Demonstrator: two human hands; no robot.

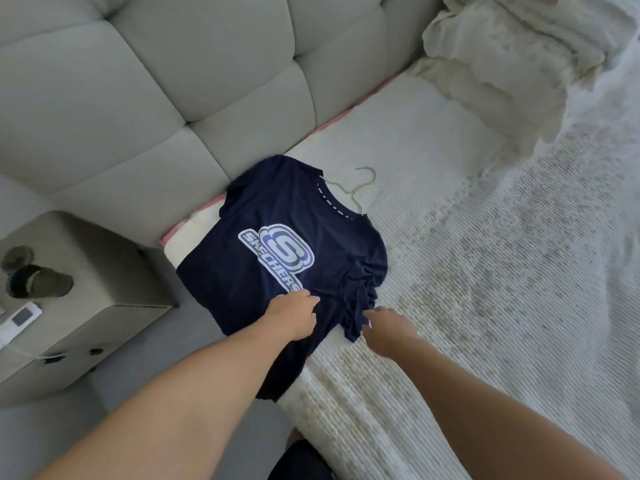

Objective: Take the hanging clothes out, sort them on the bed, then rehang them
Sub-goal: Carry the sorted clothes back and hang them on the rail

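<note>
A navy T-shirt (pixel 277 216) with a pale blue logo lies face up on the bed (pixel 485 271), near the headboard corner, its lower part hanging over the bed's edge. A thin hanger (pixel 360 185) sticks out of its collar, hook flat on the cover. My left hand (pixel 294 315) lies on the shirt's lower front, fingers curled into the cloth just below the logo. My right hand (pixel 388 330) is at the bunched right hem, fingertips at the cloth; whether it pinches the fabric is unclear.
A padded grey headboard (pixel 156 81) runs behind the bed. A crumpled white duvet (pixel 502 64) is heaped at the top right. A bedside cabinet (pixel 86 292) at left carries a dark cup (pixel 40 282) and a white remote (pixel 19 322).
</note>
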